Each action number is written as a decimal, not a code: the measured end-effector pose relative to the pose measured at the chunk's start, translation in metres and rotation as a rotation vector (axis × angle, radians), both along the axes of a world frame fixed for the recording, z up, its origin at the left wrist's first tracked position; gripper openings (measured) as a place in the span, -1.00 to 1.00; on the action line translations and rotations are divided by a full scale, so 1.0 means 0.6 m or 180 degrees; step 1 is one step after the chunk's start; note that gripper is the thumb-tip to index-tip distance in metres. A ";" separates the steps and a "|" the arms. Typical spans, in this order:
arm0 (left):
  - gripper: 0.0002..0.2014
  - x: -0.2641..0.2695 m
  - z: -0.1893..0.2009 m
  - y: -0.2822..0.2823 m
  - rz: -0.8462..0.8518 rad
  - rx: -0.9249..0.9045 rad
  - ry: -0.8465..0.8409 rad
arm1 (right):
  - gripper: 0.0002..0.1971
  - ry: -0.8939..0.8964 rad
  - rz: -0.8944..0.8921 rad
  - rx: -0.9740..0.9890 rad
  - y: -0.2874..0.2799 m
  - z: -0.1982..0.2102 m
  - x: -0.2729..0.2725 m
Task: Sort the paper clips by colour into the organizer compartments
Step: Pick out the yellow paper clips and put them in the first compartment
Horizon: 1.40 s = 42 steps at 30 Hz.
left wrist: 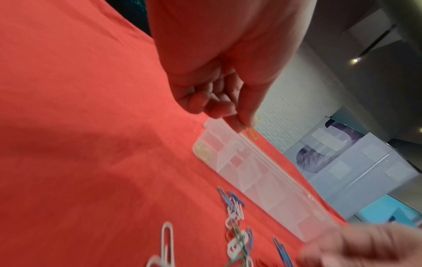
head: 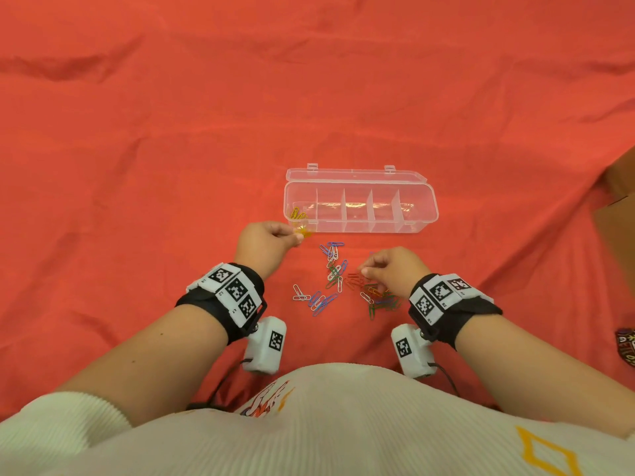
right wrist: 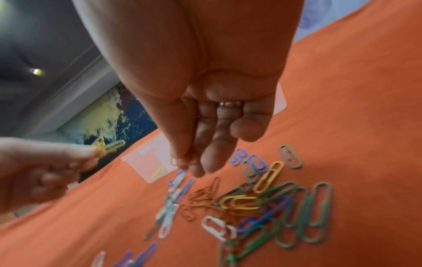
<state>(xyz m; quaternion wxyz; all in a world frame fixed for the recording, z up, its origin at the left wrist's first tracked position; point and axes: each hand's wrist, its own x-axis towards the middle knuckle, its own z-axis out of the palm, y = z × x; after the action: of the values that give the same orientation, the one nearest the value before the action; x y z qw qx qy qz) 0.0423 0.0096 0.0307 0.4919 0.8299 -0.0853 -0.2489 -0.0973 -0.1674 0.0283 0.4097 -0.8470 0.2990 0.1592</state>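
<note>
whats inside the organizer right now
A few yellow clips lie in the leftmost compartment of the organizer. The other four compartments look empty. The left hand holds more yellow clips just outside it.

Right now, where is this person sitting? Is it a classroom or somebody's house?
Hard to say for sure. It looks like an indoor work table or bed covered with a wrinkled red cloth. A clear organizer and loose paper clips lie on it, and a cardboard box sits at the edge.
</note>
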 end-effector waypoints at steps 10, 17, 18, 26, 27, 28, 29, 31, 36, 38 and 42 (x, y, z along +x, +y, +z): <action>-0.87 0.077 0.033 -0.055 -0.0003 0.0723 -0.0883 | -0.68 0.0630 -0.0019 -0.0288 -0.056 -0.020 -0.027; -0.68 0.083 0.026 -0.074 -0.0484 0.1250 -0.1017 | -0.81 0.0477 0.0162 -0.0718 -0.055 -0.043 -0.043; -0.65 0.081 0.025 -0.074 -0.0530 0.1281 -0.1088 | -0.83 0.0489 0.0172 -0.0719 -0.056 -0.045 -0.044; -0.83 -0.026 0.008 -0.085 -0.1557 0.0826 -0.1672 | -0.72 0.0786 0.0279 -0.0737 -0.059 -0.050 -0.055; -0.84 -0.045 0.000 -0.088 -0.1822 0.0824 -0.1638 | -0.78 0.0784 0.0291 -0.0744 -0.058 -0.049 -0.056; -0.84 -0.063 -0.009 -0.091 -0.2076 0.0852 -0.1611 | -0.81 0.0764 0.0316 -0.0754 -0.058 -0.049 -0.058; -0.84 -0.079 -0.018 -0.093 -0.2296 0.0915 -0.1584 | -0.81 0.0748 0.0344 -0.0753 -0.058 -0.050 -0.060; -0.84 -0.105 -0.035 -0.098 -0.2620 0.1044 -0.1498 | -0.79 0.0659 0.0396 -0.0760 -0.059 -0.051 -0.064; -0.81 -0.140 -0.059 -0.111 -0.2801 0.1278 -0.1344 | -0.87 0.0242 0.0069 -0.0676 -0.065 -0.042 -0.074; -0.80 -0.145 -0.062 -0.118 -0.2729 0.1316 -0.1312 | -0.84 0.0125 -0.0077 -0.0571 -0.068 -0.041 -0.079; -0.81 -0.149 -0.067 -0.126 -0.2551 0.1361 -0.1102 | -0.75 0.0108 -0.0106 -0.0465 -0.072 -0.040 -0.085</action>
<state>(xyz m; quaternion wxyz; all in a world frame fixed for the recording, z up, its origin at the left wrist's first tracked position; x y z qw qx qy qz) -0.0469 -0.0658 -0.0095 0.1543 0.8435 -0.4257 -0.2889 -0.1484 -0.2108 0.0040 0.3442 -0.8668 0.3308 0.1444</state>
